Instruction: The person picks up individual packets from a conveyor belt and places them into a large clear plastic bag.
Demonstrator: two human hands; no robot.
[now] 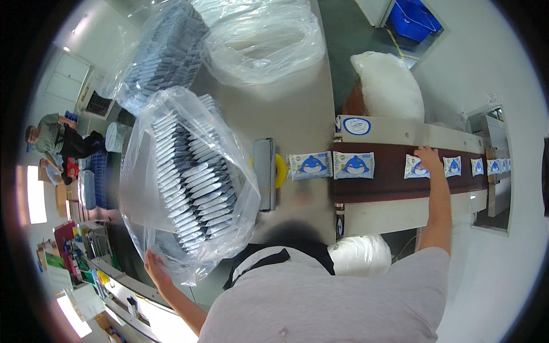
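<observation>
My right hand (429, 159) reaches over the dark red conveyor belt (389, 191), its fingers curled on a white and blue packet (413, 168) printed with a cartoon whale. Two similar packets, a first packet (310, 166) and a second packet (353, 165), lie end to end across the table edge and belt start. At the left, a clear plastic bag (243, 214) stands open around stacked rows of packets (197, 183). My left hand (156, 267) grips this bag's near left edge, with its fingers partly hidden by the film.
Beside the bag on the metal table (240, 111) are a grey block (263, 171) and a yellow ring (281, 170). Behind stand another filled bag (163, 57) and loose clear bags (263, 46). More packets (452, 166) sit farther along the belt. People (60, 137) are at far left.
</observation>
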